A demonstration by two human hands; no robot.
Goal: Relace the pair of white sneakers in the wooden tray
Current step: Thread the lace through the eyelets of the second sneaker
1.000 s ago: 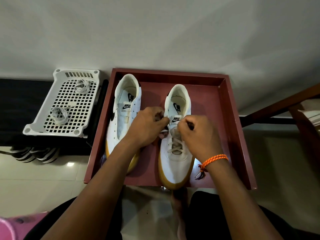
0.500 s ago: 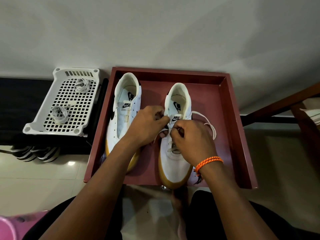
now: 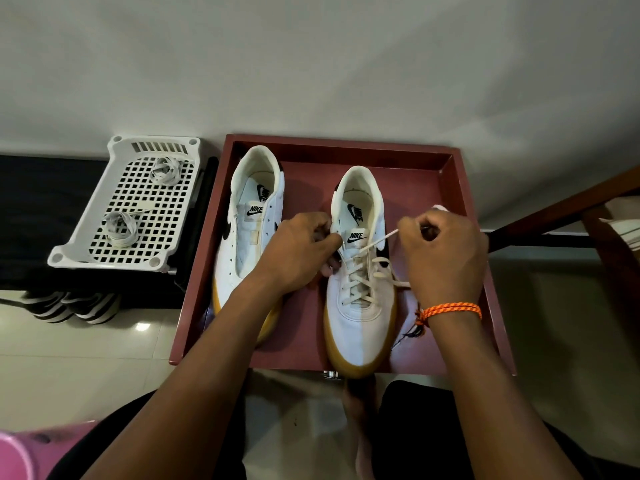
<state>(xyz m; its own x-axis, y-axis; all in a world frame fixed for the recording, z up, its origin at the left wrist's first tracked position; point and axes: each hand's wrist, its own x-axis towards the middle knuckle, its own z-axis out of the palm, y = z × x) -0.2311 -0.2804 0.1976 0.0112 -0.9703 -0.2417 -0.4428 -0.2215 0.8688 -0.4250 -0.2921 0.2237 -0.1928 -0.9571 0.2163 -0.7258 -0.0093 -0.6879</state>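
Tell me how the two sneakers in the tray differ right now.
The right sneaker has a lace criss-crossed up its eyelets; the left sneaker has none, its tongue bare. Both hands work at the right sneaker: the left hand at its collar, the right hand pulling a lace end taut; the left sneaker is untouched. Both are white with tan soles, toes toward the person.

The word NIKE, with a swoosh beneath it, is printed in black on the tongue label of the left sneaker [image 3: 255, 210], left of centre in the frame. The same NIKE mark stands on the tongue label of the right sneaker [image 3: 356, 236], at centre. Both insoles also carry NIKE with a swoosh, printed sideways.
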